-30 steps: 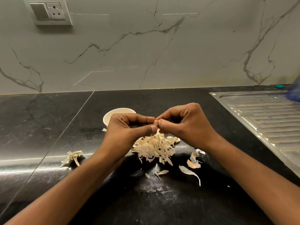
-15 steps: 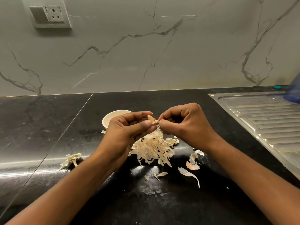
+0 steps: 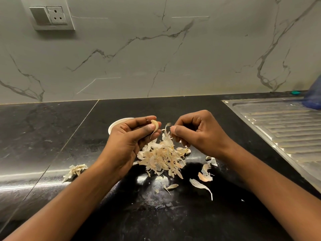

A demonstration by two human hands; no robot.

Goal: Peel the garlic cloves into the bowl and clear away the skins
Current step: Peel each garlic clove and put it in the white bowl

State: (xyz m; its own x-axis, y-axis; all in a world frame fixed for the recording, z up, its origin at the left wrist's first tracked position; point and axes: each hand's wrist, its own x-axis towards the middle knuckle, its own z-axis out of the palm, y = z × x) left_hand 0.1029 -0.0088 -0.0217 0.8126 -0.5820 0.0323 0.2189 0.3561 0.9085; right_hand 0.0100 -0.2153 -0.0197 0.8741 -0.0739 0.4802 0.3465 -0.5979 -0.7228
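Two hands — clove [image 3: 155, 125] (left [image 3: 129, 136]), skin [image 3: 167, 126]

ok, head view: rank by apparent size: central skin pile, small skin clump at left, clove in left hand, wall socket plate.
1. central skin pile
2. wall socket plate
3. small skin clump
4. clove, partly hidden in the left hand grip

The plate sits farther away, so it only looks smaller than the pile.

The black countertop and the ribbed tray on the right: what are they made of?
The black countertop looks like polished stone, perhaps granite: glossy, mirror-like glare, faint mottling, a thin seam. The ribbed tray looks like brushed stainless steel: grey metallic sheen, pressed ridges, likely a sink drainboard.
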